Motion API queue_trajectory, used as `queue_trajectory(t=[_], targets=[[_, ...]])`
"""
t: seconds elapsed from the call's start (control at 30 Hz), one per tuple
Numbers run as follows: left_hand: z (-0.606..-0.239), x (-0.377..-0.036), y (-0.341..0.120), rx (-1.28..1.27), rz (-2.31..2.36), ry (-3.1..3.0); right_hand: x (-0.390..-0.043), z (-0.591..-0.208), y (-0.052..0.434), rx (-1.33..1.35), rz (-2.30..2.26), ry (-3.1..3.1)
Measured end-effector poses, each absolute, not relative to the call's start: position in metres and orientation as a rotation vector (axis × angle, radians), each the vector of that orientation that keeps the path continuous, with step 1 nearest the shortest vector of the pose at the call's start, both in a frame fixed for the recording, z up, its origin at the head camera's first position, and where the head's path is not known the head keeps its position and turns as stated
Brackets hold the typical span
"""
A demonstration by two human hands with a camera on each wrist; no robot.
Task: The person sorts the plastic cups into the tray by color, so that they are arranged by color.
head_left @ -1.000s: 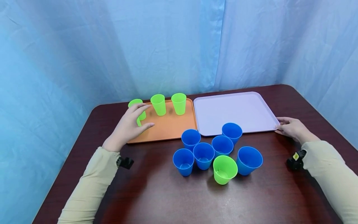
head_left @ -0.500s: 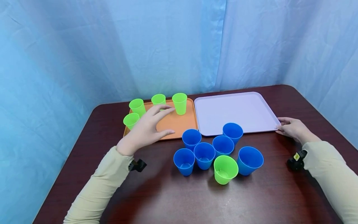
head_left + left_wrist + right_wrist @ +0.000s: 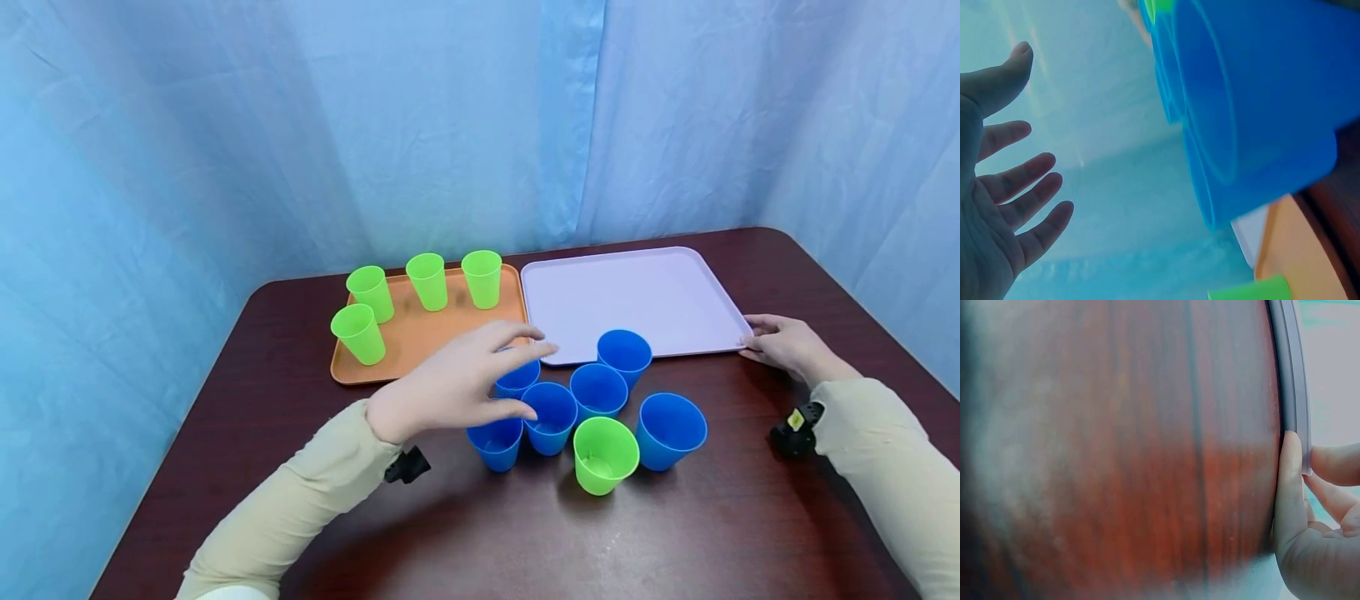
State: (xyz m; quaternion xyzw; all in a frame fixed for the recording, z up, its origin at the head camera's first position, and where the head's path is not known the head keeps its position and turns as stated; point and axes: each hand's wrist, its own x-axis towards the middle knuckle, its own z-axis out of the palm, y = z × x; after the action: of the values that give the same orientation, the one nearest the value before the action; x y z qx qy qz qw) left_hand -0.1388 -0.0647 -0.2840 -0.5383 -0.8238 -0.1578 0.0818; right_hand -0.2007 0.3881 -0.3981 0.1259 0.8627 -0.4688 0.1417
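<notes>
My left hand point(image 3: 459, 381), holding nothing, hovers with fingers spread over the left side of a group of blue cups point(image 3: 550, 417). In the left wrist view its fingers point(image 3: 1019, 181) are apart from the blue cups point(image 3: 1272, 94). A green cup point(image 3: 604, 457) stands upright in front of that group. At the right, my right hand point(image 3: 787, 346) pinches the near right corner of the lavender tray point(image 3: 630, 300). The right wrist view shows the tray rim point(image 3: 1294, 381) between thumb and finger. Part of the blue cups is hidden behind my left hand.
Several green cups point(image 3: 427, 283) stand on an orange tray point(image 3: 420, 346) at the back left, beside the lavender tray. The dark wooden table point(image 3: 480, 542) reaches back to light blue curtains point(image 3: 450, 125). One more blue cup point(image 3: 670, 432) stands right of the green one.
My left hand has moved right and nearer, from beside the green cups on the orange tray to above the blue cups. My right hand stays at the lavender tray's corner.
</notes>
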Motion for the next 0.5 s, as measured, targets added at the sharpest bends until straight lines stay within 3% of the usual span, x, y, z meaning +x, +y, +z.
queue_trajectory(t=[0.5], targets=[[-0.281,-0.126,-0.015,-1.931,-0.09,-2.436,-0.201,-0.401,0.392,0.36,-1.363,2.481]])
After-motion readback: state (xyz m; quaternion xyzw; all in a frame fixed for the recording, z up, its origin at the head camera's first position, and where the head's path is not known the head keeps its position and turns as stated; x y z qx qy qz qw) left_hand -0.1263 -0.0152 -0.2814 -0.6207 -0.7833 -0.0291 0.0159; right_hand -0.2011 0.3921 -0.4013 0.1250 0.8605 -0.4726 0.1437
